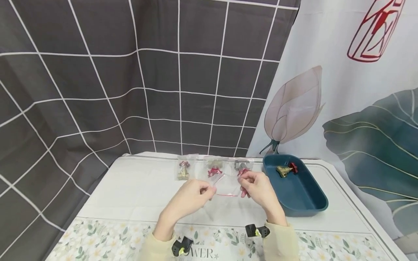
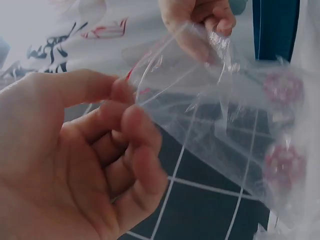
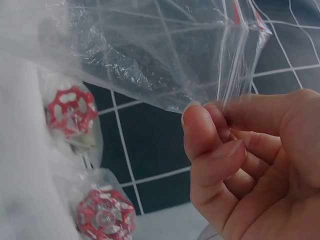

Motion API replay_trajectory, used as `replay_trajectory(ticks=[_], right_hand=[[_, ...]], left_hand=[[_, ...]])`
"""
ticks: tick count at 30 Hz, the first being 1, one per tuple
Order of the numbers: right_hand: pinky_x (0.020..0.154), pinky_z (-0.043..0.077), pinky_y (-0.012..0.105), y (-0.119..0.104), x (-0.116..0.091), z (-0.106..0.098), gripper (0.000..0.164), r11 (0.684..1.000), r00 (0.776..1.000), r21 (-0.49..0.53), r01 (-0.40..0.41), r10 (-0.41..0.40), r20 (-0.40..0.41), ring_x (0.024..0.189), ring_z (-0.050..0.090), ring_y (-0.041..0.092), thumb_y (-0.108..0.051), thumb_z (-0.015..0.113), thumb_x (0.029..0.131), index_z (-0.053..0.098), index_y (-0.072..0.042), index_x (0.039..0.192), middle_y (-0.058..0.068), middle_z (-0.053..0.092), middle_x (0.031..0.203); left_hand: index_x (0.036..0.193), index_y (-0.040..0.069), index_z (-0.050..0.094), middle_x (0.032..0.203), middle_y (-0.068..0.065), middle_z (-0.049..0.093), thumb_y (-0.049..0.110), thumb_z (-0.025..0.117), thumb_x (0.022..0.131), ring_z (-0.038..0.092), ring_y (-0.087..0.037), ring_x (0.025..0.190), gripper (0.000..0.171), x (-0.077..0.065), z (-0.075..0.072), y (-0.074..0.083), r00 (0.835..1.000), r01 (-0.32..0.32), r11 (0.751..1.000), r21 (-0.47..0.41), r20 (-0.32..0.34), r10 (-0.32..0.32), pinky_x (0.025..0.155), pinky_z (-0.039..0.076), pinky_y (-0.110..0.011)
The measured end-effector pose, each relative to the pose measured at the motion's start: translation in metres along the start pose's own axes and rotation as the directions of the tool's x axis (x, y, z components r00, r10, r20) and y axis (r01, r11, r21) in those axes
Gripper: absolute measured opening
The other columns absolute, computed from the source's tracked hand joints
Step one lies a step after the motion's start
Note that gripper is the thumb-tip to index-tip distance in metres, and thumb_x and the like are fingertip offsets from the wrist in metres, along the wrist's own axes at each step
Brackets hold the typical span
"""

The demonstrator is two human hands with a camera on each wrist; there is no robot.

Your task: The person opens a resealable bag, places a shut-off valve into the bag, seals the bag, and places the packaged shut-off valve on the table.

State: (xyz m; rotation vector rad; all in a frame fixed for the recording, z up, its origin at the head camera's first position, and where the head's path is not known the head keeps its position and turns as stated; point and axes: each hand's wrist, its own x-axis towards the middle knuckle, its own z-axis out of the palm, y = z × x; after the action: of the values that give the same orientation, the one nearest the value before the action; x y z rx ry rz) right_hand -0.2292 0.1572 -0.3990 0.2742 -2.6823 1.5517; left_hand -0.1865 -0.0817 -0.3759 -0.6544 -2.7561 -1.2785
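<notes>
A clear zip bag [image 1: 226, 187] with a red line at its mouth stretches between both hands, and nothing shows inside it. My left hand [image 1: 192, 194] pinches one side of the mouth between thumb and fingers. At the opposite side my right hand [image 1: 259, 189] pinches the plastic, its fingers curled, as the right wrist view shows close up on the bag [image 3: 145, 55]. Just beyond the hands lie bagged valves with red handwheels: one at left [image 1: 183, 170], one in the middle [image 1: 214, 171] and one at right [image 1: 243, 167], partly behind the right fingers.
A dark blue tray [image 1: 300, 190] stands right of my right hand. In its far end lies an unbagged brass valve [image 1: 285, 170] with a red handwheel. The white table [image 1: 130, 195] has a floral cloth band [image 1: 107, 235] along its front; a dark grid curtain [image 1: 202, 72] hangs behind.
</notes>
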Motion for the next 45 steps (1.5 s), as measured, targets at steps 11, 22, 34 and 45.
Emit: replay_trajectory(ticks=[11, 22, 34, 45], right_hand=[[0.041, 0.038, 0.024, -0.002, 0.000, 0.018, 0.006, 0.995, 0.994, -0.004, 0.095, -0.094, 0.061, 0.047, 0.057, 0.025, -0.003, 0.065, 0.092, 0.070, -0.004, 0.089, 0.002, 0.057, 0.055], [0.045, 0.045, 0.026, 0.000, 0.006, 0.018, 0.005, 0.986, 0.982, 0.011, 0.164, -0.165, 0.092, 0.049, 0.054, 0.017, -0.006, 0.065, 0.093, 0.069, -0.004, 0.091, 0.002, 0.058, 0.061], [0.067, 0.056, 0.033, 0.016, 0.012, -0.030, 0.030, 0.988, 0.999, 0.147, 0.040, -0.043, 0.018, 0.086, 0.063, 0.031, -0.021, 0.056, 0.101, 0.062, 0.005, 0.117, 0.015, 0.066, 0.100], [0.091, 0.050, 0.048, 0.042, 0.046, -0.099, 0.048, 0.991, 0.992, -0.046, -0.123, 0.124, 0.036, 0.115, 0.051, 0.040, -0.032, 0.046, 0.105, 0.043, 0.001, 0.139, 0.025, 0.048, 0.135]], left_hand=[[0.128, 0.010, 0.062, 0.126, -0.007, 0.064, 0.023, 0.053, 0.102, 0.059, -0.026, 0.115, 0.031, 0.011, 0.002, -0.058, 0.976, 0.028, 0.987, -0.157, -0.211, -0.061, 0.096, 0.048, -0.049], [0.130, 0.008, 0.062, 0.126, -0.008, 0.064, 0.028, 0.060, 0.098, 0.060, -0.027, 0.115, 0.038, 0.017, 0.013, -0.066, 0.996, 0.000, 0.972, -0.234, -0.082, -0.020, 0.101, 0.044, -0.051], [0.125, 0.009, 0.065, 0.115, -0.002, 0.070, 0.027, 0.063, 0.097, 0.062, -0.027, 0.111, 0.033, 0.017, 0.013, -0.069, 0.993, -0.016, 0.980, -0.200, -0.118, -0.007, 0.098, 0.047, -0.050], [0.126, 0.008, 0.064, 0.117, -0.004, 0.069, 0.029, 0.062, 0.097, 0.060, -0.032, 0.113, 0.035, 0.018, 0.016, -0.067, 0.994, -0.007, 0.978, -0.210, -0.108, -0.016, 0.097, 0.046, -0.053]])
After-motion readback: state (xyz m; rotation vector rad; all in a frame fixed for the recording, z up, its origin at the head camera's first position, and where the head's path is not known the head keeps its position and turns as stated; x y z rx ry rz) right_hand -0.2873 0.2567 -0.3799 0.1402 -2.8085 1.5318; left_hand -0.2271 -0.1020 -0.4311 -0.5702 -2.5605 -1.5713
